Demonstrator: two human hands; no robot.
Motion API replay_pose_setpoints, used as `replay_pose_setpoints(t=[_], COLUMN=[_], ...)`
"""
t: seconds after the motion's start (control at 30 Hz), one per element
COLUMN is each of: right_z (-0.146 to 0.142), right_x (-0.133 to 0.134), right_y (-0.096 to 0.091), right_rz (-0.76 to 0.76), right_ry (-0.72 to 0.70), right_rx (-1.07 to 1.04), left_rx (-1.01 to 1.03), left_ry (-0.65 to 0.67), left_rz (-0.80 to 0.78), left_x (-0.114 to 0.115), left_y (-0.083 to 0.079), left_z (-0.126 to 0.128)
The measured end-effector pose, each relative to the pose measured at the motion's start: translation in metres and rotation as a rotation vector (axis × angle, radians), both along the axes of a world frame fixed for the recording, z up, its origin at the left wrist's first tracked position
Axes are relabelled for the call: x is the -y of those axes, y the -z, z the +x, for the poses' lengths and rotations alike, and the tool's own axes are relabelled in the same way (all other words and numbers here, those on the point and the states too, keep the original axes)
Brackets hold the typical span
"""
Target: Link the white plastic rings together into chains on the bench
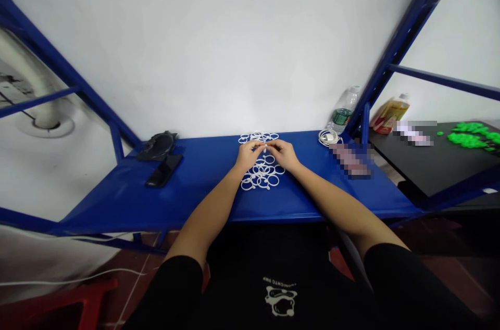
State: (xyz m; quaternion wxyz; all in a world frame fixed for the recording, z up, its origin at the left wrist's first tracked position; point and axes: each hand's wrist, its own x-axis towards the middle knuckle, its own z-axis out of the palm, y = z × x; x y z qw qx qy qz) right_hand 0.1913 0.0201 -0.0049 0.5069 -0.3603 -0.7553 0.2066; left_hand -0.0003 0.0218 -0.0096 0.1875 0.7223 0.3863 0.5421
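Note:
Several white plastic rings (262, 176) lie linked in a flat cluster on the blue metal shelf (203, 194), with a smaller group of white rings (258, 137) farther back near the wall. My left hand (248, 154) and my right hand (283, 154) meet over the middle of the cluster, fingertips pinched together on a white ring between them. Both hands are closed in a pinch, thumbs and forefingers nearly touching each other.
A black phone (164, 170) and a dark pouch (158, 146) lie at the shelf's left. A coiled white cable (328, 137) and a clear bottle (344, 110) stand at the right. Beyond the blue upright, a black table (437, 163) holds a yellow bottle (391, 113) and green parts (472, 137).

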Motion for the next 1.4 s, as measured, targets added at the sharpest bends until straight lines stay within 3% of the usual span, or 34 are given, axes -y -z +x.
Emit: replay_pose_setpoints(t=[0.3,0.5,0.67,0.8,0.93,1.07,1.17,1.27,1.4], right_z=[0.000,-0.003,0.010,0.028,0.037,0.038,0.041,0.042,0.030], right_x=[0.000,-0.001,-0.024,-0.061,-0.087,-0.091,-0.085,-0.077,-0.061], right_y=[0.003,0.004,0.003,0.001,0.000,0.004,0.006,0.004,-0.002], right_rz=[0.035,-0.057,-0.119,-0.091,-0.147,-0.142,-0.134,-0.157,-0.262], right_ry=[0.033,0.021,0.043,0.143,0.178,0.166,0.208,0.186,0.019], right_rx=[0.001,-0.001,0.041,0.339,0.653,0.790,0.759,0.639,0.181], left_rx=[-0.114,-0.173,-0.295,-0.328,-0.289,-0.252,-0.220,-0.098,0.256], left_ry=[-0.043,-0.077,-0.090,-0.026,-0.105,-0.191,-0.230,-0.189,-0.021], left_rz=[0.065,0.048,0.090,0.083,0.000,-0.102,-0.157,-0.201,-0.430], left_x=[0.002,0.003,0.000,-0.006,-0.011,-0.014,-0.016,-0.021,-0.028], left_y=[-0.002,-0.004,-0.008,-0.005,0.002,0.007,0.011,0.013,0.008], left_z=[0.002,0.001,-0.008,-0.015,-0.020,-0.025,-0.027,-0.025,-0.022])
